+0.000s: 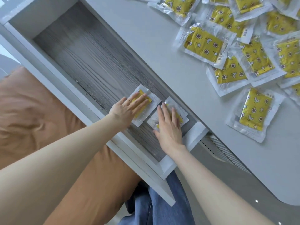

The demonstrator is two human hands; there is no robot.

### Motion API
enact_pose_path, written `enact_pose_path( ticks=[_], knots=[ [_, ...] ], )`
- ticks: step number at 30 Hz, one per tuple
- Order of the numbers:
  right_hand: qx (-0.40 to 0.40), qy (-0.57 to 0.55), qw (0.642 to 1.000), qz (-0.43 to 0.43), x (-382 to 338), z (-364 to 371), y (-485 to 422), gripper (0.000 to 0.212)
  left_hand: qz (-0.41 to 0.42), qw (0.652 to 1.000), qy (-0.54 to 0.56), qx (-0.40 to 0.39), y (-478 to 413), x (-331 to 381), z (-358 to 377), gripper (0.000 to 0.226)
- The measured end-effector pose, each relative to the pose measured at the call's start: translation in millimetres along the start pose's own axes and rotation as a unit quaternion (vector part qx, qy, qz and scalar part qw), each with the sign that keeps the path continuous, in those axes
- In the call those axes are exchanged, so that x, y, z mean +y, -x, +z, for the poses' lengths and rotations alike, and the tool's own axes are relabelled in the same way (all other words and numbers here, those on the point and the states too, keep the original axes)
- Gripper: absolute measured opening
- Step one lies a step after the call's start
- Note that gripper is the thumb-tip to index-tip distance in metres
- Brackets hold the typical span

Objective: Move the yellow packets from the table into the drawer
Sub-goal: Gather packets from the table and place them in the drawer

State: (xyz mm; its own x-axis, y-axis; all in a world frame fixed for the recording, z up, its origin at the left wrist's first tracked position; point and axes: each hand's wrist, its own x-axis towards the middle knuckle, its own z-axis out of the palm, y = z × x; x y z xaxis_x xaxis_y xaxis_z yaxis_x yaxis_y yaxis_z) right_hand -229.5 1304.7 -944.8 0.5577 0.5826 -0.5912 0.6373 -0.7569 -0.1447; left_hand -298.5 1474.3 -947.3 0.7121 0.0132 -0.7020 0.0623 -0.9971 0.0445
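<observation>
Where the view begins at the left, an orange cushion (pixel 32 111) lies beside and below the open drawer (pixel 53 75), which runs on a slant from the upper left to the lower middle. The drawer has white walls and a grey wood-grain bottom, most of it bare. Near its lower end the left hand (pixel 128 109) lies flat on a first packet (pixel 152 99). Its fingers are straight and a little spread, pressing down on the yellow part and not curled round anything. The packet's clear and white border shows around the fingertips and rests on the drawer bottom.

Just beside it, the right hand (pixel 168 125) lies flat in the same way on a second packet (pixel 182 112), with straight fingers close together on top. This one sits against the drawer wall nearest the table. Whether more than one packet is stacked under this hand cannot be told. The two packets are nearly touching at their corners.

Below the drawer, legs in blue jeans (pixel 162 208) show.

Farther right is the white table (pixel 146 38). On its upper right part many yellow packets (pixel 204 44) printed with moons, stars and flowers lie in a loose overlapping heap, and a single packet (pixel 254 111) lies apart, nearer the table's edge.
</observation>
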Motion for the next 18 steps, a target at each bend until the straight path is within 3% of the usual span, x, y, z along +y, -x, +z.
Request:
enact_pose_path(
  ticks=[8,18],
  knots=[
    [0.010,-0.015,0.999,0.032,13.9,6.0,8.3,0.083,0.032,0.995,0.069,0.069,-25.8,5.5,-14.0,0.087],
    [0.042,0.020,0.999,0.019,24.0,-5.3,15.1,0.074,0.088,0.986,0.109,0.086,-32.0,15.0,-19.6,0.089]
  ],
)
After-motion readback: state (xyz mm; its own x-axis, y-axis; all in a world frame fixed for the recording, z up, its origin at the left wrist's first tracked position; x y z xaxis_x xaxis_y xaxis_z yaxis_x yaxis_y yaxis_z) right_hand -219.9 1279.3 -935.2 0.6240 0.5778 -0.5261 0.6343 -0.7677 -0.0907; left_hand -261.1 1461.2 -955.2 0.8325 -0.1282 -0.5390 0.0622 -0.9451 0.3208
